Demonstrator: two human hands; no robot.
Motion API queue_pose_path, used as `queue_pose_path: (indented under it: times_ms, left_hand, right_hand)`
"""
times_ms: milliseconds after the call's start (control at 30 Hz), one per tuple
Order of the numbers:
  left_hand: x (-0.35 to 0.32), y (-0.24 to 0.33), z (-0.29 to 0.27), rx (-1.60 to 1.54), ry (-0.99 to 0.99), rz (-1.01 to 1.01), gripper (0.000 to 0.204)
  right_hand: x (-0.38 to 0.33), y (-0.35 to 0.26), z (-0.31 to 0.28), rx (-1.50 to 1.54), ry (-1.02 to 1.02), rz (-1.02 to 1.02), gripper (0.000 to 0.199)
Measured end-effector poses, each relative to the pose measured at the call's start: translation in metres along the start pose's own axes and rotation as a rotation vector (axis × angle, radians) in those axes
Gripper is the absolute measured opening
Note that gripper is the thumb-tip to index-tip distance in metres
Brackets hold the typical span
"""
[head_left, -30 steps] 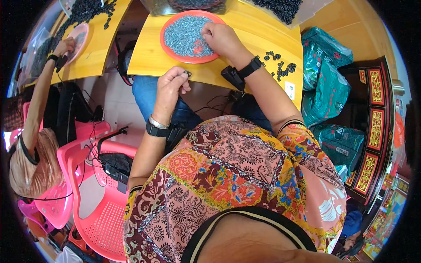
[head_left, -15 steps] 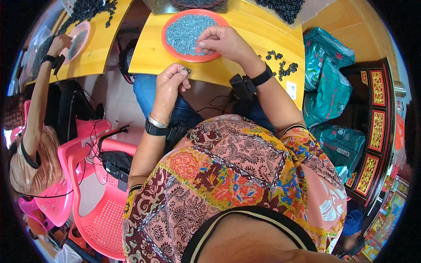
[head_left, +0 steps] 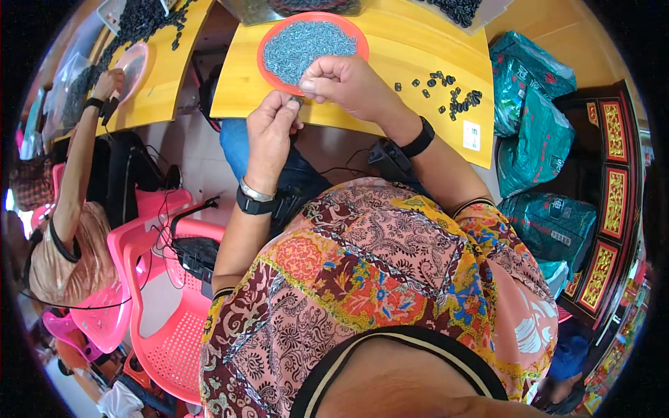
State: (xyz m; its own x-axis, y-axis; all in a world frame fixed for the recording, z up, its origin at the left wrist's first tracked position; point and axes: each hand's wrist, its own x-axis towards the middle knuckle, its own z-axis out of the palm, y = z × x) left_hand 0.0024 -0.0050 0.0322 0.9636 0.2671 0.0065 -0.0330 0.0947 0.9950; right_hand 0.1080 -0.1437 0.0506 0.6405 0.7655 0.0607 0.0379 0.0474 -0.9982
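Observation:
My left hand [head_left: 270,129] is pinched on a small black part [head_left: 297,100], held just off the table's front edge. Close above it is my right hand [head_left: 345,85], thumb and forefinger pressed together; what they hold, if anything, is too small to make out. Just beyond both hands, an orange-red plate [head_left: 364,49] carries a heap of small silvery-blue screws [head_left: 303,49]. More black parts [head_left: 460,101] lie loose on the yellow table [head_left: 390,52], to the right of my right hand.
Clear bags of black parts [head_left: 456,10] lie at the far edge. Green bags [head_left: 536,143] stand right of the table. To the left, a co-worker's hand [head_left: 108,83] is at a pink plate [head_left: 144,66]. A pink chair [head_left: 167,348] stands at lower left.
My right hand has moved from over the screws to just above my left hand. The left hand keeps its hold on the black part. The view has shifted slightly.

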Motion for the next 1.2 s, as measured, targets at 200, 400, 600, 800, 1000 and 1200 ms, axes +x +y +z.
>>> queue_pose_path:
  times_ms: [200, 400, 600, 800, 1000, 1200]
  left_hand:
    - [-0.001, 0.001, 0.002, 0.088, 0.021, 0.041, 0.012]
    - [-0.003, 0.0, 0.002, 0.145, 0.024, 0.053, 0.012]
    - [-0.005, 0.0, 0.002, 0.163, 0.021, 0.069, 0.012]
    - [-0.007, -0.006, 0.001, 0.176, 0.024, 0.07, 0.013]
    - [-0.004, -0.005, 0.002, 0.166, 0.026, 0.069, 0.014]
    - [-0.005, -0.007, 0.002, 0.148, 0.017, 0.061, 0.013]
  right_hand:
    - [-0.004, 0.004, 0.005, -0.114, 0.012, -0.041, 0.008]
    - [-0.005, 0.003, 0.002, -0.188, 0.022, -0.063, 0.009]
    - [-0.007, -0.002, 0.004, -0.401, 0.008, -0.132, 0.011]
    - [-0.009, -0.004, 0.006, -0.433, 0.008, -0.062, 0.012]
    - [-0.004, 0.008, 0.001, -0.269, 0.022, -0.106, 0.013]
    - [-0.005, 0.004, 0.002, -0.355, -0.006, -0.086, 0.013]
